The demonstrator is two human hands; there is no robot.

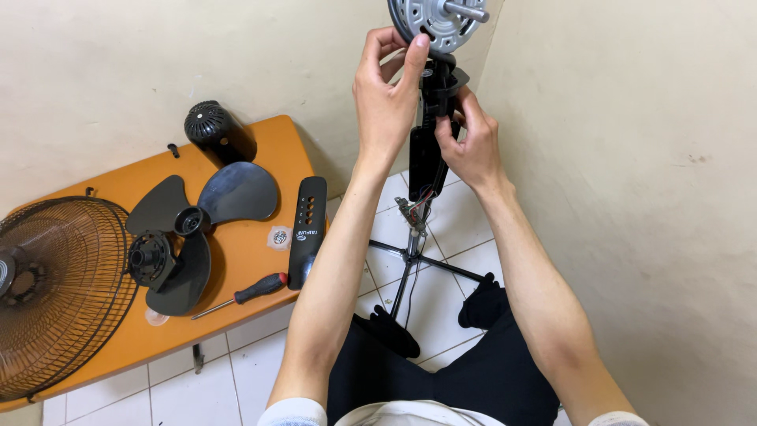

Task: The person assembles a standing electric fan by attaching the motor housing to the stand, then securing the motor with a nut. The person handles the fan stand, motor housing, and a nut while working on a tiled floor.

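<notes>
Gripping fan neck (430,150) between left hand (386,99) and right hand (471,146).

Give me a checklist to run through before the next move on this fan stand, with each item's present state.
1. Left hand steadying the motor: ok, fingers reach up to its rim.
2. Right hand on the black neck housing: ok, it grips the side.
3. Loose wires below the housing clear of the fingers: ok, they hang exposed underneath.
4. Screwdriver within reach: ok, it lies on the orange table, beside the control panel cover.
5. Removed parts set aside: ok, the fan blade and grille rest on the table.
6. Stand base firm on the floor: cannot tell.
</notes>
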